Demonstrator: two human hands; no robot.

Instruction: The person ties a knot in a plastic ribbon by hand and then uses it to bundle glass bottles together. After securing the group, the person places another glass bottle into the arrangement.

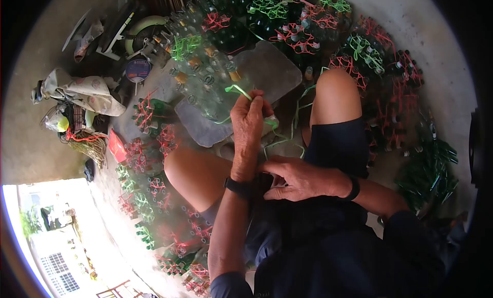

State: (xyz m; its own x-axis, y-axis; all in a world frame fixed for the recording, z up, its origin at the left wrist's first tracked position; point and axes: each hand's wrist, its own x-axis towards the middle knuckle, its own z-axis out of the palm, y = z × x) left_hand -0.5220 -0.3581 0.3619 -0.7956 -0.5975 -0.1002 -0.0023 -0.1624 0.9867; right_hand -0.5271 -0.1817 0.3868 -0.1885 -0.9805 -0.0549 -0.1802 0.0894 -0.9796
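Observation:
My left hand (248, 118) is raised between my knees, thumb and fingers pinched shut on a green plastic strap (239, 90). One end of the strap sticks up past the fingertips. More green strap (294, 124) trails in loops below and to the right of the hand. Just ahead of it stands a cluster of clear glass bottles (203, 90), with a tangle of green strap (186, 47) at its far side. My right hand (303, 181) lies close to my left wrist, thumb and forefinger spread apart; its other fingers are partly hidden.
A grey stone slab (275, 67) lies beyond the bottles, and another slab (200, 124) lies nearer left. Bottle bundles tied with red straps (298, 36) crowd the back, right and left. A fan (146, 35) and a pale cloth bag (84, 90) are at the left wall.

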